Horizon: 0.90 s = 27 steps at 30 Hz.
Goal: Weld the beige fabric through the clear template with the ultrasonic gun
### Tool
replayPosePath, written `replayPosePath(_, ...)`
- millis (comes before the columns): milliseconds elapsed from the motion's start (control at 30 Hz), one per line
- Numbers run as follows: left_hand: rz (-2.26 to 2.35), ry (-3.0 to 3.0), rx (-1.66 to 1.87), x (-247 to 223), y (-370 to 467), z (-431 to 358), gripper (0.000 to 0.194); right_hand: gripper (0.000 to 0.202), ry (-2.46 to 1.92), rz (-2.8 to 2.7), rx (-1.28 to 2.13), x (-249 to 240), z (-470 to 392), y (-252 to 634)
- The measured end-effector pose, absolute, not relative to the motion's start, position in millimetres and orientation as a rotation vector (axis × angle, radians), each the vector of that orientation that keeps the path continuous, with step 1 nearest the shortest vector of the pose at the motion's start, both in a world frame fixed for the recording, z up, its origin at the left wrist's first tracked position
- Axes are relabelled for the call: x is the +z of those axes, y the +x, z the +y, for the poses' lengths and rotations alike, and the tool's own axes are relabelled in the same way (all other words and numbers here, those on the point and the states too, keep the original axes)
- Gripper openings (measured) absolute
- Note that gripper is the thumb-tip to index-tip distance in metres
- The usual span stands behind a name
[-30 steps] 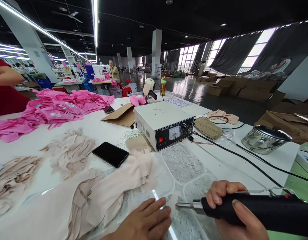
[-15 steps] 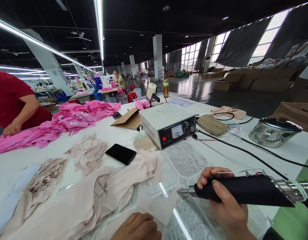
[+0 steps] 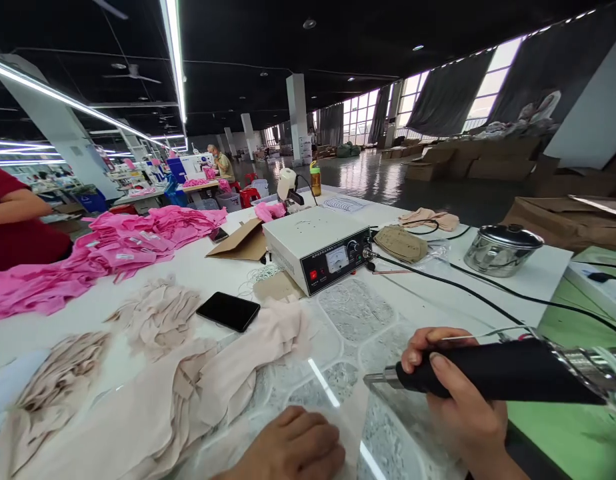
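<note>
Ok: blk tool (image 3: 518, 370) gripped in R hand (image 3: 461, 400), pale cloth (image 3: 355, 419) under loosely bent L hand (image 3: 294, 445).

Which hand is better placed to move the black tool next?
Probably the right hand: it grips the tool, whose tip points at the thin cloth. The left hand is apart from the tool.

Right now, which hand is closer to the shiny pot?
The right hand: gripping the black tool, it is on the near side of the pot. The left hand is lower and farther left.
</note>
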State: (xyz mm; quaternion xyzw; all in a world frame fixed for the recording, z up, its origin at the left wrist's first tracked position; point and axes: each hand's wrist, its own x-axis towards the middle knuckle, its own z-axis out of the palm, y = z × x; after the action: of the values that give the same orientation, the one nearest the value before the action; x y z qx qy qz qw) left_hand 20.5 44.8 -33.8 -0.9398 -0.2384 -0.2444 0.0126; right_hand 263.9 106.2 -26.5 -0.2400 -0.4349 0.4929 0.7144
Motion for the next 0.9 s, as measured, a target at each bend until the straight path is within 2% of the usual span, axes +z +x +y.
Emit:
replayPosePath(200,-0.455,-2.972,-0.33,-15,24,82,0.034,0.007,-0.512,-0.927,1.035,-30,111,258)
replayPosePath(367,-0.335,-2.961,-0.39,-27,21,94,0.032,0.008,-0.489,-0.912,1.012,-30,115,259)
replayPosePath(533,-0.26,-2.948,-0.609,-39,17,101,0.028,0.008,-0.475,-0.901,1.017,-29,114,257)
replayPosePath(900,-0.325,-3.086,-0.347,-19,19,103,0.017,0.009,-0.482,-0.906,1.008,-27,116,255)
